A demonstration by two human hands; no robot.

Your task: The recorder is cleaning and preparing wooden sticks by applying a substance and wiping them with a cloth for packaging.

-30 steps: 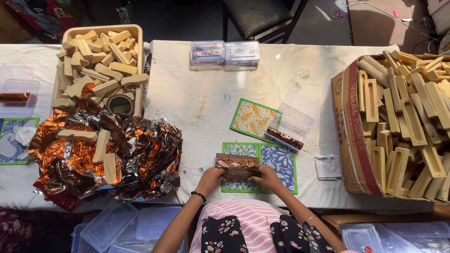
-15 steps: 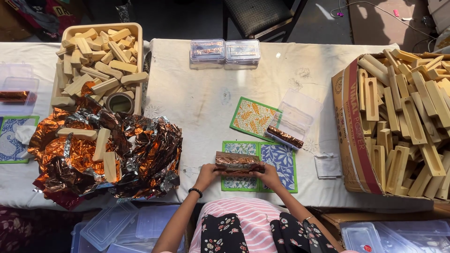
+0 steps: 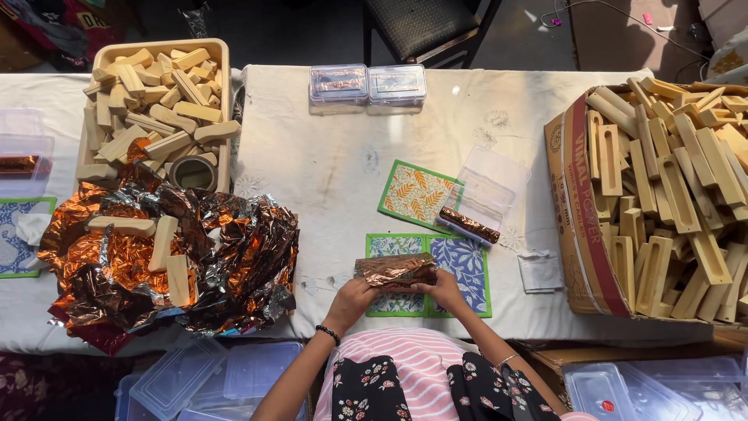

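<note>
Both my hands hold a wooden block wrapped in copper foil over a patterned green and blue mat at the table's near edge. My left hand grips the block's left end, my right hand its right end. An open clear plastic box lies just beyond, with a foil-wrapped block in its near half. A second mat with orange leaves lies under and beside that box.
A heap of crumpled copper foil sheets with a few bare wooden blocks lies at left. A tray of wooden blocks stands behind it. A cardboard carton full of slotted blocks sits at right. Two shut clear boxes rest at the far edge.
My hands have turned the foil-wrapped block slightly and pressed the foil in at its ends. Nothing else on the table has moved.
</note>
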